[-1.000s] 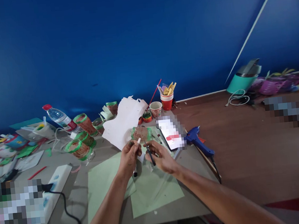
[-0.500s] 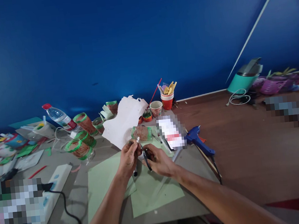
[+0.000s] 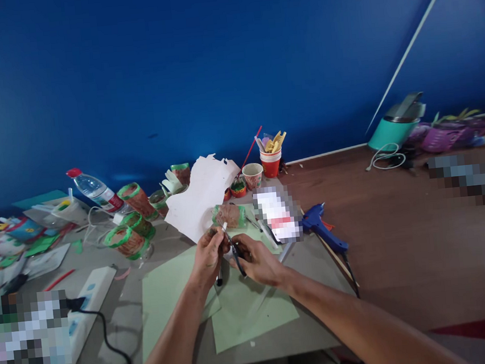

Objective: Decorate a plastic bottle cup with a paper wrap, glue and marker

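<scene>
Cutting seems to be the step in hand: the scissors (image 3: 237,262) sit just left of the phone (image 3: 273,209), blades up against a small white piece (image 3: 224,226). The next move probably calls for a steady pinch, fingertips clear of the blades. The left hand (image 3: 207,254), left of the phone, is closed, pinching the piece between thumb and finger. The right hand (image 3: 259,261), on the phone's near side, curls around the scissors' handles; how wide the blades part, I cannot tell.
</scene>
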The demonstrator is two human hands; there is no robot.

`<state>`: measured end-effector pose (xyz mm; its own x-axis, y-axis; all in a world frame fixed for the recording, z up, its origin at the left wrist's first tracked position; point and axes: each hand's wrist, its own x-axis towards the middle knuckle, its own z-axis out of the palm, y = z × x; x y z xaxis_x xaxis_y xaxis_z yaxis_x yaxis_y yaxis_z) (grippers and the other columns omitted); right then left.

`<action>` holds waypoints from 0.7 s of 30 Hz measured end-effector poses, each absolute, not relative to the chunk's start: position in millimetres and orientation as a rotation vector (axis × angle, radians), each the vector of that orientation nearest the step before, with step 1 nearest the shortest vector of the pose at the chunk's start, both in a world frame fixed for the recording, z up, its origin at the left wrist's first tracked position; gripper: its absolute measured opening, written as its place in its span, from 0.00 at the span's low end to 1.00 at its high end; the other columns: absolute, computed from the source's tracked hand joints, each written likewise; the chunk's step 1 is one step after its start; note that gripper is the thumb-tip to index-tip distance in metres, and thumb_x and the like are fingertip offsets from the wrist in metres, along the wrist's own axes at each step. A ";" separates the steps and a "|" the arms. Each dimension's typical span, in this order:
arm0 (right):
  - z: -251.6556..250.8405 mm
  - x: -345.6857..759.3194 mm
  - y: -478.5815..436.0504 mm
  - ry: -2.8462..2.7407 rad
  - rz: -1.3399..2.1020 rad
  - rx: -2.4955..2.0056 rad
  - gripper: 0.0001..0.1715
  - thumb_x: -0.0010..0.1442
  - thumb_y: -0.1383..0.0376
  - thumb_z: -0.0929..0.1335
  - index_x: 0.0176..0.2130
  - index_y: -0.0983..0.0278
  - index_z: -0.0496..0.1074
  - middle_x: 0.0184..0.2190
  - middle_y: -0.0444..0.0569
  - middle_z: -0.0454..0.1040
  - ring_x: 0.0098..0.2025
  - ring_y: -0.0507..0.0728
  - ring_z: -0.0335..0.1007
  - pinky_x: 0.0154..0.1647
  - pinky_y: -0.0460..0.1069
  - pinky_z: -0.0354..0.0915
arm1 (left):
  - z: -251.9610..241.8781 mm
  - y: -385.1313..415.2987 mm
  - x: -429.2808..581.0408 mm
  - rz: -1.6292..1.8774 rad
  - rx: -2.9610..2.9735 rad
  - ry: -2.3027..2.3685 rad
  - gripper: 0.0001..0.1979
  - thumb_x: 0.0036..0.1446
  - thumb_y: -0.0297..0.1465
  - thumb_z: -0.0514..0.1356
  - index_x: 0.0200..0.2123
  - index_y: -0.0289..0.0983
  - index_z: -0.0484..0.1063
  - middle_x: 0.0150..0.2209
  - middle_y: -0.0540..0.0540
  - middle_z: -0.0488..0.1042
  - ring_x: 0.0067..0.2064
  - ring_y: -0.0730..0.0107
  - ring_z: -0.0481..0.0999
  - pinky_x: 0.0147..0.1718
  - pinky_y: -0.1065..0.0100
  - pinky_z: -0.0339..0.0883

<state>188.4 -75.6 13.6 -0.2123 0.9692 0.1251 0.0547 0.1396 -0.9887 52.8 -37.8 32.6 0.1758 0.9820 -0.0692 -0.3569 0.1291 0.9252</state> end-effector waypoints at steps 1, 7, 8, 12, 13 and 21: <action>13.7 188.4 -75.4 -1.467 1.237 -1.049 0.15 0.50 0.68 0.68 0.41 0.63 0.66 0.24 0.39 0.66 0.24 0.50 0.59 0.25 0.44 0.55 | 32.5 -37.6 52.8 1.174 0.935 0.866 0.13 0.45 0.35 0.68 0.23 0.35 0.67 0.18 0.55 0.64 0.21 0.82 0.60 0.22 0.77 0.54; 15.0 188.3 -73.9 -1.411 1.310 -1.002 0.13 0.51 0.68 0.67 0.40 0.64 0.67 0.27 0.42 0.69 0.27 0.50 0.63 0.27 0.45 0.59 | 31.8 -35.9 52.3 1.187 0.953 0.893 0.14 0.45 0.37 0.67 0.23 0.35 0.66 0.19 0.55 0.63 0.21 0.81 0.60 0.22 0.75 0.55; 15.6 188.2 -73.9 -1.399 1.326 -0.993 0.13 0.51 0.68 0.67 0.40 0.64 0.67 0.27 0.42 0.69 0.27 0.50 0.63 0.28 0.45 0.59 | 31.7 -35.6 52.0 1.189 0.957 0.895 0.14 0.45 0.37 0.67 0.23 0.35 0.66 0.19 0.55 0.64 0.21 0.81 0.60 0.22 0.75 0.55; 17.8 188.0 -74.1 -1.361 1.375 -0.989 0.12 0.51 0.67 0.67 0.39 0.63 0.67 0.25 0.40 0.67 0.25 0.49 0.61 0.25 0.44 0.57 | 32.1 -34.7 50.7 1.206 0.997 0.898 0.12 0.46 0.36 0.66 0.24 0.36 0.67 0.20 0.54 0.64 0.21 0.80 0.60 0.23 0.74 0.55; 17.9 188.0 -74.0 -1.357 1.381 -0.995 0.12 0.51 0.67 0.67 0.39 0.63 0.67 0.24 0.40 0.66 0.25 0.49 0.60 0.24 0.44 0.56 | 32.7 -34.6 50.6 1.214 1.011 0.897 0.12 0.46 0.35 0.66 0.24 0.36 0.67 0.20 0.54 0.64 0.22 0.79 0.60 0.23 0.74 0.55; 14.2 188.4 -70.8 -1.376 1.358 -1.011 0.13 0.51 0.67 0.67 0.39 0.62 0.67 0.24 0.39 0.65 0.24 0.49 0.59 0.24 0.44 0.56 | 35.7 -35.6 51.8 1.265 1.076 0.937 0.11 0.46 0.35 0.65 0.23 0.36 0.67 0.20 0.54 0.64 0.22 0.78 0.61 0.23 0.73 0.55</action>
